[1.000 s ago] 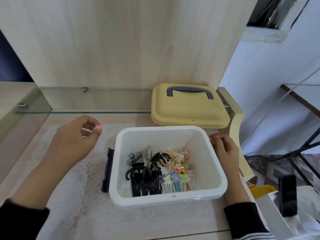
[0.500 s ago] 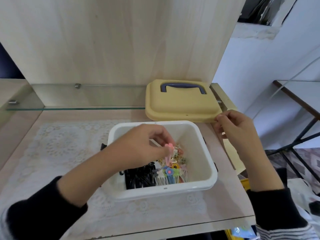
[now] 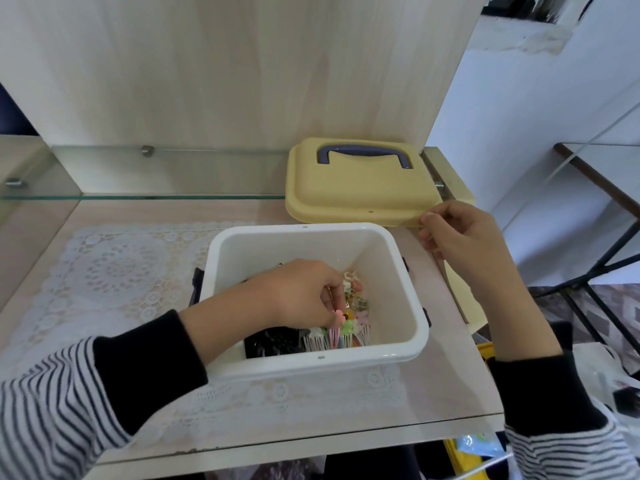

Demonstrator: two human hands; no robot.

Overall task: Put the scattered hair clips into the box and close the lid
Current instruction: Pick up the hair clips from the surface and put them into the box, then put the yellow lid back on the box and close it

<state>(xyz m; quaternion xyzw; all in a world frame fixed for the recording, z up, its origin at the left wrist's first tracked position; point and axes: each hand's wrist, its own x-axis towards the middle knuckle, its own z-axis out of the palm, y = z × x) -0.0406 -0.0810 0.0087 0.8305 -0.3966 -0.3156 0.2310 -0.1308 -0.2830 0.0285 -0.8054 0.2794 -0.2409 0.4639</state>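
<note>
While the left hand [image 3: 298,292] reaches down into the white box [image 3: 391,306] at the centre of the frame, its thumb and fingertips pinch a pink flower clip [image 3: 336,320] just above the row of pastel comb clips [image 3: 349,336] along the box's near wall, apparently so that it can be set in line with the others rather than dropped. Black claw clips [image 3: 270,341] lie at the lower left of the box interior, partly hidden beneath the wrist. The right hand [image 3: 464,237], right of centre, has its fingers curled at the near right corner of the yellow lid [image 3: 360,192] (whether it grips the rim or merely touches it cannot be told), a position that suggests readiness to bring the lid across. The lid lies with its handle [image 3: 363,152] up, just behind the box on the desk [image 3: 450,393], near enough to be swung over once the left hand is clear. The clip in hand is the only one seen not lying in the box, so closing is judged the main step left.
</note>
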